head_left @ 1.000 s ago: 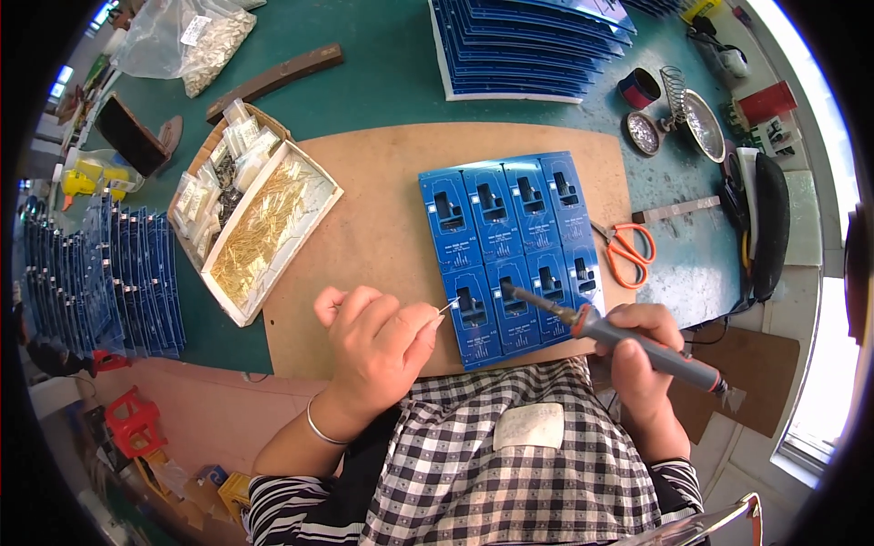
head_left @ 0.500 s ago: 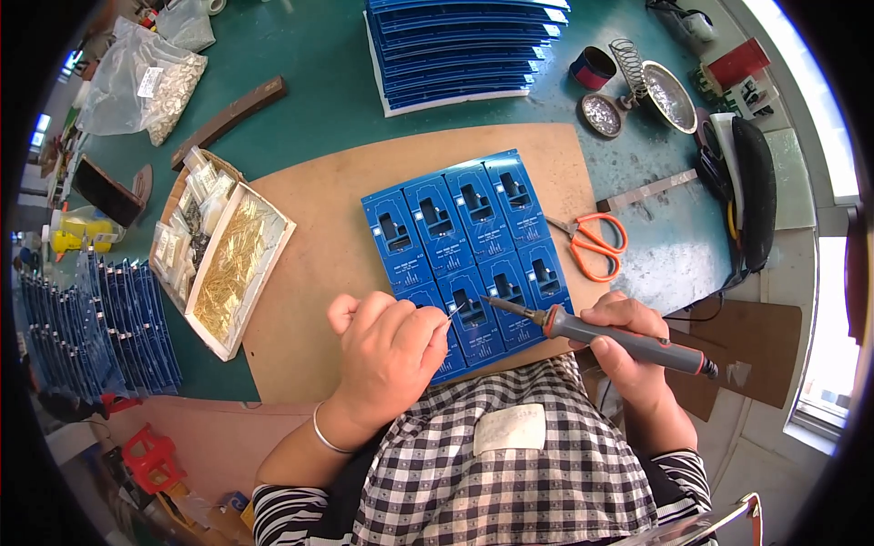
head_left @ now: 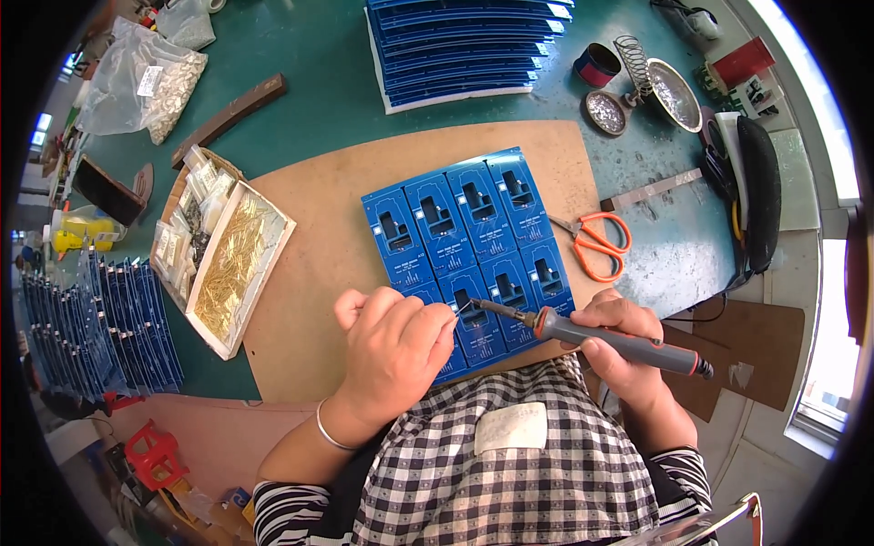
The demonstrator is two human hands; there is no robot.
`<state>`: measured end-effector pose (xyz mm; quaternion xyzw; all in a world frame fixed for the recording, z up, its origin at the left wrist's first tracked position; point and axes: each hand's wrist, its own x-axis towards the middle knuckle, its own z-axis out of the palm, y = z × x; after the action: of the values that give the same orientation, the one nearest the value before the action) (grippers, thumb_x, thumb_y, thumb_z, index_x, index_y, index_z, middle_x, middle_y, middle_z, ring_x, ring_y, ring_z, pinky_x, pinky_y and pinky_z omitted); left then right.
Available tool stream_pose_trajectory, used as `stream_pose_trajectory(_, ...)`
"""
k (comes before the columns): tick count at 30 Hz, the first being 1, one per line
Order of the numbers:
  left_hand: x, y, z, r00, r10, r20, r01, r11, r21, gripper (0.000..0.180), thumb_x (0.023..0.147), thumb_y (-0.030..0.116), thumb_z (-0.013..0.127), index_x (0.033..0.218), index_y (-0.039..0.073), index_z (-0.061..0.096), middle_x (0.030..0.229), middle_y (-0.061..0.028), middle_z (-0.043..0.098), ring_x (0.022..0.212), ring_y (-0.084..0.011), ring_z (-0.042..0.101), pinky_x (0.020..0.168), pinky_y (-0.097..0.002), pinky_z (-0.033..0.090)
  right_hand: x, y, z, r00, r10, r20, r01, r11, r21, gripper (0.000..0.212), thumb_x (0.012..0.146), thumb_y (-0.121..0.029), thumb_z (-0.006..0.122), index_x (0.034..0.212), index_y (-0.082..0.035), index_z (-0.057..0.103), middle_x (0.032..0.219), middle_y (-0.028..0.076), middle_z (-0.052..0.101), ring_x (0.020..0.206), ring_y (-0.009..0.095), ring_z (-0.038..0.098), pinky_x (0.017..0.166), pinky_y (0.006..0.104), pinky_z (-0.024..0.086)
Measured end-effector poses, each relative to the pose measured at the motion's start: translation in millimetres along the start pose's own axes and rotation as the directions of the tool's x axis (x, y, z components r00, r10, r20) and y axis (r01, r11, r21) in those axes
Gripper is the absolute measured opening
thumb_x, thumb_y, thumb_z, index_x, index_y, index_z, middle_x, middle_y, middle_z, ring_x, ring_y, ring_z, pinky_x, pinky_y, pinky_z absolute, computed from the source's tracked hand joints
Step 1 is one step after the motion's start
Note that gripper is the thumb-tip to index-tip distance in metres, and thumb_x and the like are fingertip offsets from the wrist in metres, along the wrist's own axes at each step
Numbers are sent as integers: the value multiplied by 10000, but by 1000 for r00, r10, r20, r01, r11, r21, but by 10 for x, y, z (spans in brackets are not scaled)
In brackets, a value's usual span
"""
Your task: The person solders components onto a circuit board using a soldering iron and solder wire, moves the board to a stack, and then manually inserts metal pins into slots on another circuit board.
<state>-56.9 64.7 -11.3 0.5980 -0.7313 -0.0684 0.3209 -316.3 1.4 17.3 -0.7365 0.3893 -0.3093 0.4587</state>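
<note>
A blue circuit board panel (head_left: 449, 246) with rows of repeated sections and dark cutouts lies on the brown board. My left hand (head_left: 393, 350) covers its lower left part, thumb and fingers pinched on a thin silvery wire (head_left: 463, 308) that points to the right. In my right hand (head_left: 624, 337) is a grey soldering iron (head_left: 637, 348) with orange trim, held like a pen. Its dark tip reaches left over a lower cutout, close to the wire's end; whether they touch is too small to tell.
Orange-handled scissors (head_left: 601, 246) lie right of the panel. On the left stands a box of gold pins (head_left: 235, 264). Stacked blue boards (head_left: 464, 55) rise at the back. A coiled iron stand (head_left: 632, 68) and metal dishes (head_left: 674, 96) sit back right, a brown board (head_left: 300, 209) underneath.
The soldering iron has shifted slightly left, bringing its tip nearer the wire. My left hand has moved a little to the right. The panel looks unmoved.
</note>
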Motion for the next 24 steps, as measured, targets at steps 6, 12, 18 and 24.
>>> stream_pose_trajectory(6, -52, -9, 34, 999, 16, 35, -17, 1000, 20, 180, 725, 107, 741, 840, 159, 612, 677, 44, 498, 697, -165, 492, 748, -372, 290, 3, -1, 7, 1000, -2, 6, 2, 1000, -10, 243, 784, -182, 733, 934, 6, 700, 801, 102, 700, 717, 211, 634, 672, 309, 507)
stream_pose_trajectory(12, -48, 6, 1, 999, 32, 23, -33, 999, 17, 178, 721, 110, 741, 835, 161, 614, 671, 50, 496, 686, -158, 490, 748, -375, 293, -8, -18, 3, 1000, 28, 3, -29, 1000, 2, 239, 755, -171, 747, 916, -1, 703, 810, 94, 706, 722, 219, 629, 694, 320, 501)
stream_pose_trajectory(18, -8, -6, -9, 1000, 14, -18, -14, 999, 39, 208, 684, 65, 757, 801, 157, 611, 652, 34, 528, 657, -178, 505, 731, -382, 293, 41, -15, 9, 996, -73, 42, 75, 996, -46, 228, 815, -162, 666, 938, 29, 642, 705, 101, 682, 671, 166, 610, 672, 283, 477)
stream_pose_trajectory(24, -39, 2, 25, 1000, 27, 14, -27, 999, 41, 175, 719, 105, 741, 826, 158, 612, 671, 53, 492, 681, -155, 488, 754, -382, 300, 24, -45, 10, 995, -85, 48, 89, 993, -83, 240, 805, -173, 673, 935, 27, 645, 698, 97, 688, 676, 171, 604, 670, 284, 472)
